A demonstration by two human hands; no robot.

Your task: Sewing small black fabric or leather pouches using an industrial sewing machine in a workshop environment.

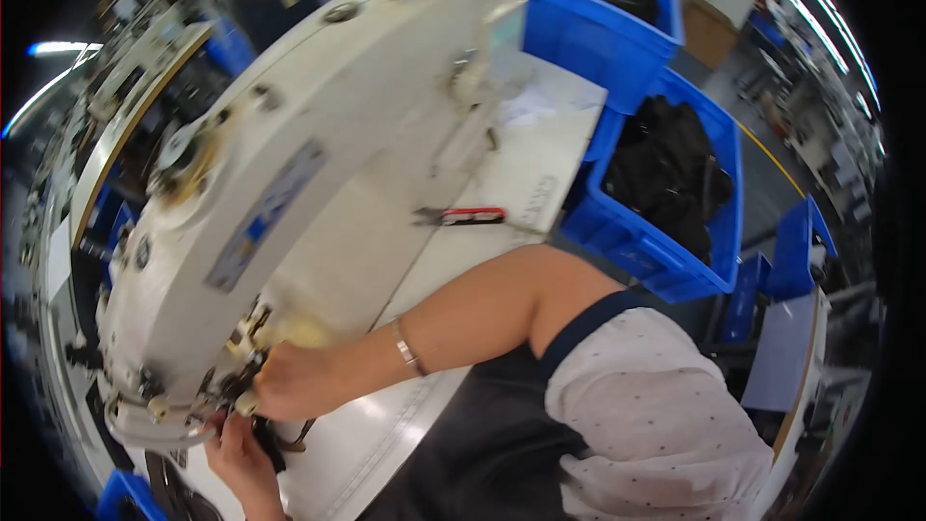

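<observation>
A large cream sewing machine (376, 87) fills the left and middle of the view. My right hand (289, 381) reaches in to its needle end, fingers curled by the metal parts around the needle bar. What those fingers grip is hidden. Below it, my left hand (236, 453) comes up from the lower edge, its fingertips closed together close to a small pale round knob (247, 403). I cannot make out what they pinch. A dark strip of material (268, 444) lies beside the left hand, under the right one.
Red-handled snips (473, 216) lie on the white machine table (424, 270). At the right, a blue crate (714, 270) holds black pieces, with another blue crate (598, 39) behind it. A blue bin (130, 497) stands at lower left.
</observation>
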